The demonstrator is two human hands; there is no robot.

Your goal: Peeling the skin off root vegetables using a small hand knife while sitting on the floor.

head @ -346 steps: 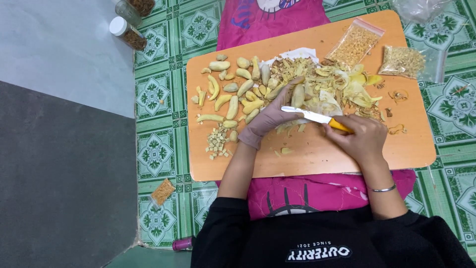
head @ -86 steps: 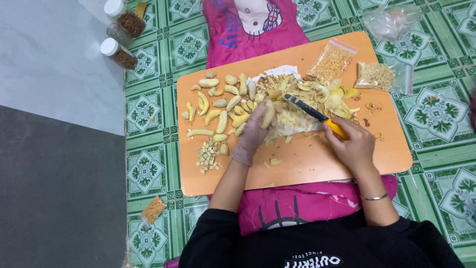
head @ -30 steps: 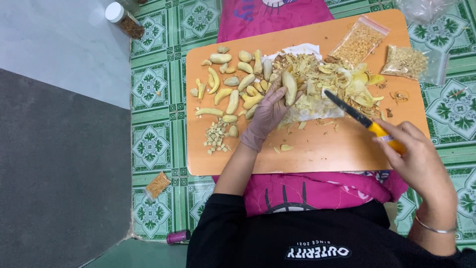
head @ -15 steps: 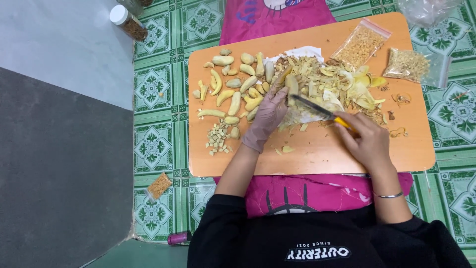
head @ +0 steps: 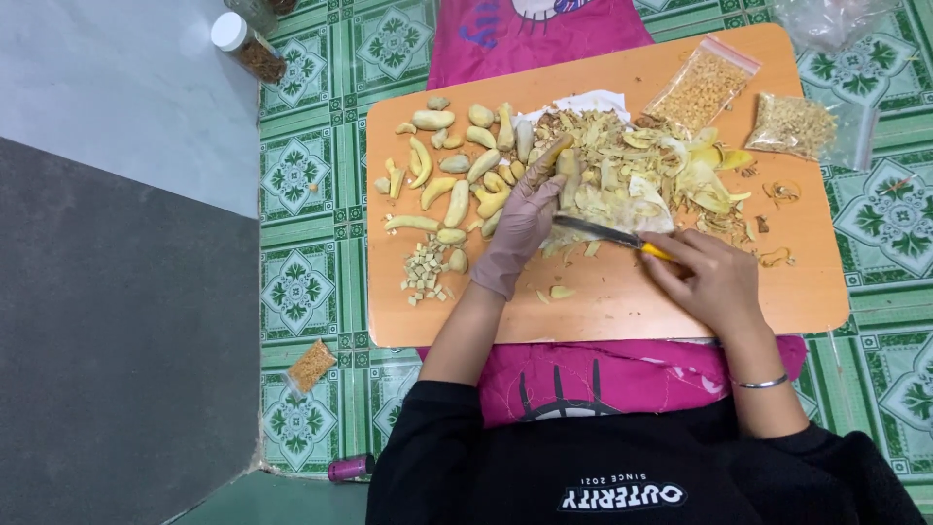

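Root point(head: 567, 170) in left hand point(head: 520, 228) grip, knife point(head: 612, 235) blade just below.

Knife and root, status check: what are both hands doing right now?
Left hand, gloved, pins root upright on board. Right hand grips knife, blade at root's base. Peel pile crowds right behind the blade.

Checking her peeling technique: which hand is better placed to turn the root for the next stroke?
Probably the left hand: gloved, it already grips the root over the peel pile, while the right hand holds the knife.
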